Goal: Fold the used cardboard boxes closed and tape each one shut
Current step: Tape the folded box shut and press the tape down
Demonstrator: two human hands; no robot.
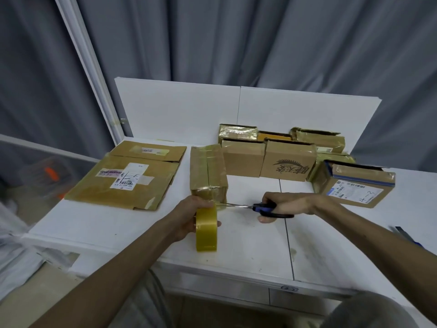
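A narrow cardboard box [208, 171], closed and covered in yellowish tape, stands in the middle of the white table [248, 237]. My left hand [189, 218] grips a roll of yellow tape [206, 229] just in front of the box, with a short strip running from the roll to the box's near end. My right hand [283, 204] holds blue-handled scissors [260, 207]. Their blades point left and meet the tape strip between roll and box.
Flattened cardboard boxes [127, 178] with labels lie at the left. Several taped boxes [288, 159] stand at the back, one with a blue edge [354, 185] at the right. White boards [236, 110] rise behind the table. A dark tool [404, 234] lies at the right edge.
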